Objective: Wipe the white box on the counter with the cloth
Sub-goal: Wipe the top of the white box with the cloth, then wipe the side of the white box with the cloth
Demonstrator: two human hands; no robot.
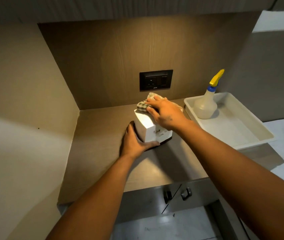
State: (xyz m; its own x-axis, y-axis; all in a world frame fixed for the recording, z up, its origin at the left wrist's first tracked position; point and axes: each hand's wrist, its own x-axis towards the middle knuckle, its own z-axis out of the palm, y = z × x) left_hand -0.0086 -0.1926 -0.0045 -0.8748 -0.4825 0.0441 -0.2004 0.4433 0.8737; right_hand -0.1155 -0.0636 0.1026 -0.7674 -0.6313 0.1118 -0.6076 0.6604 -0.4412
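Observation:
A white box point(146, 129) stands on the brown counter point(99, 153) in the middle of the view. My left hand point(134, 141) grips its left side and front lower edge. My right hand point(163, 112) lies flat on top of the box and presses a checked cloth point(143, 105) onto the far part of the top. Most of the cloth is hidden under the fingers; its far end sticks out behind the box.
A white plastic tray point(252, 134) sits on the counter to the right, with a spray bottle point(207, 104) with a yellow trigger standing in it. A black wall socket point(156, 80) is behind the box. Walls close off the left and back. Cupboard handles point(186, 194) lie below the counter edge.

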